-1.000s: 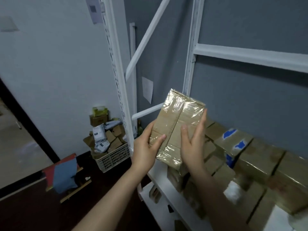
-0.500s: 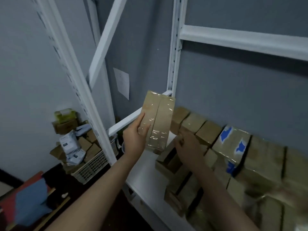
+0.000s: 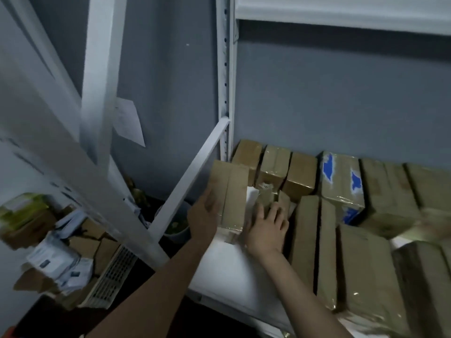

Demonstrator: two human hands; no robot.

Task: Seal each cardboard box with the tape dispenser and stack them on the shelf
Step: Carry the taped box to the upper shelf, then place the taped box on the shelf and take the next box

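Note:
A taped cardboard box (image 3: pixel 230 193) stands on end on the white shelf board (image 3: pixel 234 269), near its left edge. My left hand (image 3: pixel 203 215) grips the box's left side. My right hand (image 3: pixel 267 228) lies flat, fingers spread, against a small crumpled box (image 3: pixel 268 197) and the row of sealed boxes (image 3: pixel 307 237) to the right. More sealed boxes (image 3: pixel 275 169) line the back wall, one with blue patches (image 3: pixel 341 184). No tape dispenser is in view.
White shelf uprights (image 3: pixel 225 76) and a diagonal brace (image 3: pixel 192 176) frame the shelf's left end. An upper shelf beam (image 3: pixel 341 15) runs overhead. Below left on the floor sits a white basket (image 3: pixel 112 276) with cardboard scraps and packets.
The box went down from chest height onto the shelf board at the left end. My right hand let go of it and moved against the neighbouring boxes.

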